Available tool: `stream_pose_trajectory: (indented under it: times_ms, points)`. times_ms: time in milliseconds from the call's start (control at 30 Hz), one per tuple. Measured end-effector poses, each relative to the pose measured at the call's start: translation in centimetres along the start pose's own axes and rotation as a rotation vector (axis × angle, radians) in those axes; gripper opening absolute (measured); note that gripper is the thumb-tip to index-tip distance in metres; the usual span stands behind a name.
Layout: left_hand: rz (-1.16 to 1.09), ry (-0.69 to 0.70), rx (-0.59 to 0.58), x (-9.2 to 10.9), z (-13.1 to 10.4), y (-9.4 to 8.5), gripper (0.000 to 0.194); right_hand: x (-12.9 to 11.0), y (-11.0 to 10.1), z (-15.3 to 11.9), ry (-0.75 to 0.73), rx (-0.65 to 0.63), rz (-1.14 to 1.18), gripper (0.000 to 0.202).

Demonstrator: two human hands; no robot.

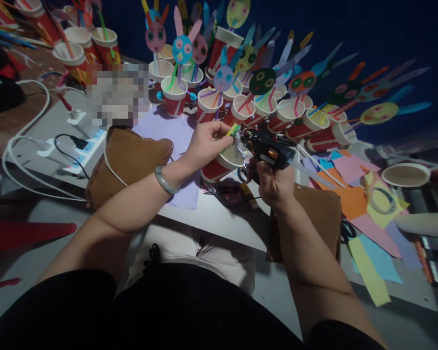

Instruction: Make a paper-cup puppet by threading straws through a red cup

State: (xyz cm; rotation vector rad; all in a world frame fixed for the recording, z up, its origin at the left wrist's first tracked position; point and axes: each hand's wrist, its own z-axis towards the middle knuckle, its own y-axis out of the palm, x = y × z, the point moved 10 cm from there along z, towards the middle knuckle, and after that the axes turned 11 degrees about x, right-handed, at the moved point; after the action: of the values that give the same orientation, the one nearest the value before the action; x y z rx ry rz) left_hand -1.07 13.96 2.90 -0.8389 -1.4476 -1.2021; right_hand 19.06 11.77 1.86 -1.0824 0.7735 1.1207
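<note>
My right hand (275,182) is wrapped round the handle of a black glue gun (270,148), with a clear glue stick (308,171) jutting from its back. The gun's tip points left, close to a small yellow-green paper piece (234,130). My left hand (208,143) pinches that piece between thumb and fingertips; its exact shape is partly hidden. Just beneath the two hands, a red and white paper cup (219,170) stands at the table's near side. A pair of scissors (243,172) shows partly behind the glue gun.
Several red paper cups with rabbit-faced straws (173,95) line the back. Brown cushions (126,160) lie left and right at the front edge. A power strip (83,150) with white cables is on the left. Coloured paper (354,194) and a tape roll (383,200) lie right.
</note>
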Motion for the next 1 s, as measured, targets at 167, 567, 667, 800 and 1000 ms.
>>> stream_pose_trajectory:
  times_ms: [167,567,667,800,1000]
  points:
    - [0.032,0.053,-0.029,0.2,0.0,0.2,0.02,0.0,0.0,0.0,0.03,0.012,0.015,0.036]
    - [0.048,0.041,-0.039,0.1,-0.1,0.3,0.018,-2.0,0.4,-0.1,-0.153,-0.027,-0.102,0.047]
    - [0.034,0.056,-0.039,0.1,0.1,0.2,0.018,-2.3,0.6,-0.1,-0.177,-0.036,-0.16,0.052]
    - [0.029,0.093,-0.064,-0.2,0.5,0.3,0.018,-3.0,1.1,-0.2,-0.245,-0.072,-0.293,0.064]
    - [0.043,0.124,-0.067,-0.3,0.6,0.2,0.015,-3.3,1.2,-0.3,-0.265,-0.098,-0.439,0.069]
